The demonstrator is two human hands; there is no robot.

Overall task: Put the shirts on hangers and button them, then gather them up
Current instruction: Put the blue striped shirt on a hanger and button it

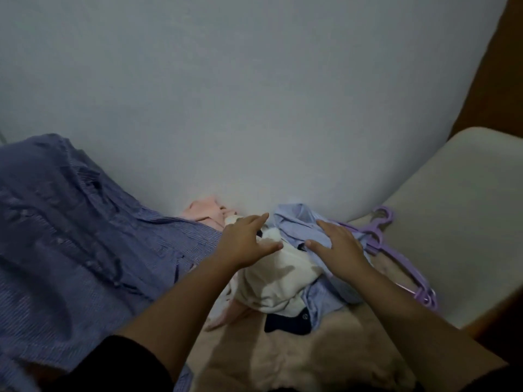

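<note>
On the bed, left, lies the big striped shirt; the soft pile is central, hangers at right. Your right hand rests spread on the limp blue shirt; left hand hovers spread. Take its collar.

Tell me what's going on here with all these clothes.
A person is sorting a heap of clothes against a wall. The right hand rests flat on a light blue shirt, while the left hand reaches with spread fingers over a cream garment. Purple hangers lie just right of the heap, not yet picked up. A large blue striped shirt is spread out on the left, and a pink garment sits behind the heap. Nothing in the heap is on a hanger yet.
</note>
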